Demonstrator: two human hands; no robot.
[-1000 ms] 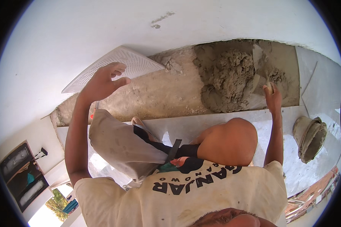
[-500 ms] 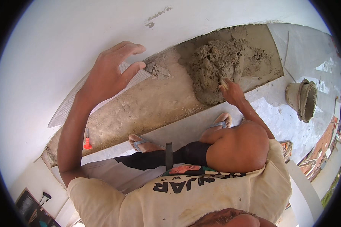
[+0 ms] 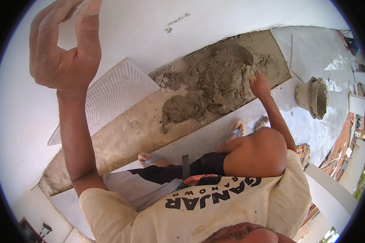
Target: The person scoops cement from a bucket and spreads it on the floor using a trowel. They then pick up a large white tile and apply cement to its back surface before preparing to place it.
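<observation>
Below a white wall (image 3: 125, 28), wet mortar (image 3: 223, 81), probably heavy, soft and sticky, lies heaped on a floor strip (image 3: 121, 148); at its right, my right hand (image 3: 261, 86) grips the trowel (image 3: 243, 55) by its handle, likely the surest hold; my left hand (image 3: 64, 62) hovers empty, fingers curved apart.

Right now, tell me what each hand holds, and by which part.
The right hand grips a trowel by its handle. The left hand, raised with fingers curved, holds nothing that shows.
</observation>
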